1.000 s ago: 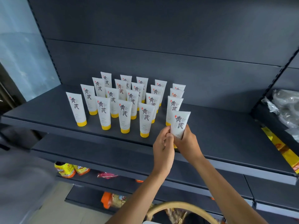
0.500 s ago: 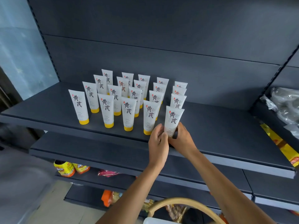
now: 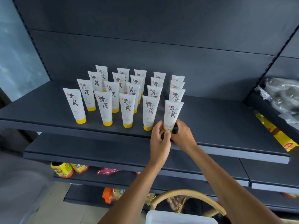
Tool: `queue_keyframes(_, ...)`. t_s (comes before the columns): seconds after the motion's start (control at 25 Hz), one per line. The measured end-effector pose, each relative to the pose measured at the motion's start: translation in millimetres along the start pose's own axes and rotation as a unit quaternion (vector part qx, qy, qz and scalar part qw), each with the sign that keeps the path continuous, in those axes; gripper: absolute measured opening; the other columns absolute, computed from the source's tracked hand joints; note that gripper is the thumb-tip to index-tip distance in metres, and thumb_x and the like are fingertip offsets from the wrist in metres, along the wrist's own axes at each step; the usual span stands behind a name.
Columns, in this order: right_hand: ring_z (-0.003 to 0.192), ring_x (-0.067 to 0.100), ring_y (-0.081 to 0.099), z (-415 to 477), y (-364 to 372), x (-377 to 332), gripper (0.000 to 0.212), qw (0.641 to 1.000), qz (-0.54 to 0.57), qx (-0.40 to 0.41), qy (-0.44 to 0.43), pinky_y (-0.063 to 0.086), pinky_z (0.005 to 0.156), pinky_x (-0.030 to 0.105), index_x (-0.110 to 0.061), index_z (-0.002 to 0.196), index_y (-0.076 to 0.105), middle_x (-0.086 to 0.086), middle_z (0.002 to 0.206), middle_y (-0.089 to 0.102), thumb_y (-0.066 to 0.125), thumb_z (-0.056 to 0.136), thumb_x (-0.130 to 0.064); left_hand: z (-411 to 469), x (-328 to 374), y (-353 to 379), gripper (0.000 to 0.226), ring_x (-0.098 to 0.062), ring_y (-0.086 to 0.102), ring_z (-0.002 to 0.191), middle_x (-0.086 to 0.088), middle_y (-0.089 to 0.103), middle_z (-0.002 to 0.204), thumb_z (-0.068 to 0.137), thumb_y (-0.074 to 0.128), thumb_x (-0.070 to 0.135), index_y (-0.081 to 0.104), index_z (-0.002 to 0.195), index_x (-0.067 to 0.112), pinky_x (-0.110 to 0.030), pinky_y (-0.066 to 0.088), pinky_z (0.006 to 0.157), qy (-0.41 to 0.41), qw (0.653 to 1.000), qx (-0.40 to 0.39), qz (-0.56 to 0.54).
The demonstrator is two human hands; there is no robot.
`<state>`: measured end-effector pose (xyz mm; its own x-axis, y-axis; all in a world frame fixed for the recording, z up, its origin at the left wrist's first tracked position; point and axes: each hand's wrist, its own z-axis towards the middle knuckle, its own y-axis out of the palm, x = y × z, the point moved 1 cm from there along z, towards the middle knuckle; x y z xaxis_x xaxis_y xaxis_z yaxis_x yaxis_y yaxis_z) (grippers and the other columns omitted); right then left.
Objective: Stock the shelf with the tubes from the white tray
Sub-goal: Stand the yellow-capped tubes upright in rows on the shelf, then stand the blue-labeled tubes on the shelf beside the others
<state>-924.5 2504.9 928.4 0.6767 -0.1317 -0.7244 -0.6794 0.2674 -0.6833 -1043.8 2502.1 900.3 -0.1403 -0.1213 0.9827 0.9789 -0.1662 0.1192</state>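
Several white tubes with yellow caps [image 3: 106,108] stand cap-down in rows on the dark grey shelf [image 3: 226,126]. The newest tube [image 3: 172,114] stands at the right end of the front row, near the shelf's front edge. My left hand [image 3: 159,143] and my right hand [image 3: 183,135] both pinch its lower end around the cap, one on each side. The cap is mostly hidden by my fingers. A corner of the white tray [image 3: 179,218] shows at the bottom edge, its contents out of sight.
The shelf's right half is bare. A neighbouring shelf at right holds clear plastic bags [image 3: 283,97] and a yellow strip [image 3: 278,133]. Lower shelves carry snack packets [image 3: 63,169]. A tan curved basket handle [image 3: 186,196] arches over the tray.
Both hands have lowered the tube from above the shelf edge onto the shelf at the right end of the front row and slid down to its cap.
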Motion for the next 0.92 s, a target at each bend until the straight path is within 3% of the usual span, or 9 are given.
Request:
queue_keyframes(0.2, 0.093, 0.016, 0.062, -3.3, -0.7, 0.1, 0.028, 1.000, -0.001, 0.021, 0.015, 0.053, 0.077, 0.028, -0.014, 0.109, 0.060, 0.002, 0.106, 0.062, 0.073, 0.086, -0.023, 3.2, -1.0, -1.6, 0.041, -0.015, 0.064, 0.118, 0.001, 0.066, 0.125, 0.089, 0.051, 0.015, 0.059, 0.129, 0.023, -0.036, 0.055, 0.100, 0.015, 1.000, -0.017, 0.010)
queue_keyframes(0.32, 0.092, 0.019, 0.063, -5.1, 0.4, -0.6, 0.028, 0.999, -0.009, 0.030, 0.012, 0.056, 0.078, 0.034, -0.011, 0.108, 0.060, 0.003, 0.104, 0.062, 0.072, 0.086, -0.023, 4.4, -3.2, -1.0, 0.036, -0.015, 0.066, 0.114, 0.000, 0.068, 0.121, 0.089, 0.051, 0.014, 0.060, 0.123, 0.021, -0.038, 0.056, 0.098, 0.016, 0.999, -0.028, 0.008)
queue_keyframes(0.44, 0.094, 0.019, 0.063, -6.8, -0.6, 2.1, 0.034, 0.999, 0.006, 0.024, 0.025, 0.053, 0.072, 0.027, -0.013, 0.113, 0.059, 0.002, 0.108, 0.061, 0.074, 0.085, -0.025, 2.6, 2.4, 0.0, 0.030, -0.016, 0.066, 0.107, -0.006, 0.069, 0.113, 0.088, 0.050, 0.012, 0.060, 0.116, 0.014, -0.030, 0.055, 0.093, 0.007, 1.000, -0.030, 0.004)
queue_keyframes(0.52, 0.092, 0.016, 0.061, -14.2, -5.7, 3.2, 0.045, 0.999, 0.018, 0.041, 0.022, 0.051, 0.073, 0.026, -0.015, 0.122, 0.057, 0.001, 0.113, 0.059, 0.076, 0.082, -0.024, -7.3, 9.3, -1.9, 0.031, -0.016, 0.064, 0.114, -0.011, 0.066, 0.119, 0.092, 0.051, 0.010, 0.058, 0.121, 0.006, -0.022, 0.050, 0.094, 0.001, 1.000, -0.016, -0.008)
queue_keyframes(0.6, 0.083, 0.015, 0.057, -30.9, -11.5, 10.7, 0.050, 0.997, 0.023, 0.078, -0.001, 0.050, 0.077, 0.026, -0.014, 0.128, 0.056, 0.004, 0.117, 0.058, 0.074, 0.082, -0.018, -28.6, 10.0, -8.7, 0.040, -0.016, 0.055, 0.134, -0.009, 0.060, 0.139, 0.098, 0.052, 0.006, 0.054, 0.138, 0.006, -0.013, 0.045, 0.100, -0.019, 0.999, 0.025, -0.032)
queue_keyframes(0.72, 0.071, 0.010, 0.052, -81.6, -22.4, 40.7, 0.045, 0.992, 0.056, 0.107, -0.033, 0.044, 0.070, 0.011, -0.016, 0.129, 0.055, 0.001, 0.116, 0.054, 0.070, 0.086, -0.015, -83.2, -11.4, -16.9, 0.042, -0.018, 0.051, 0.138, -0.009, 0.053, 0.148, 0.102, 0.051, 0.002, 0.049, 0.144, 0.003, -0.013, 0.045, 0.101, 0.006, 0.997, 0.076, -0.027)
queue_keyframes(0.8, 0.073, 0.009, 0.052, -122.7, -29.3, 70.7, 0.042, 0.992, 0.065, 0.106, -0.033, 0.045, 0.070, 0.011, -0.019, 0.128, 0.054, -0.002, 0.114, 0.053, 0.070, 0.089, -0.016, -121.8, -31.2, -21.0, 0.042, -0.016, 0.052, 0.137, -0.006, 0.054, 0.147, 0.102, 0.052, 0.006, 0.050, 0.144, 0.005, -0.014, 0.045, 0.102, 0.013, 0.996, 0.092, 0.001)
queue_keyframes(0.92, 0.080, 0.009, 0.055, -184.3, -34.3, 140.4, 0.043, 0.997, 0.058, 0.049, 0.012, 0.045, 0.071, 0.010, -0.020, 0.128, 0.055, -0.003, 0.118, 0.052, 0.071, 0.088, -0.017, -183.3, -77.4, -15.1, 0.044, -0.013, 0.054, 0.134, -0.004, 0.056, 0.145, 0.099, 0.057, 0.014, 0.052, 0.142, 0.011, -0.013, 0.047, 0.099, -0.075, 0.990, 0.112, 0.031)
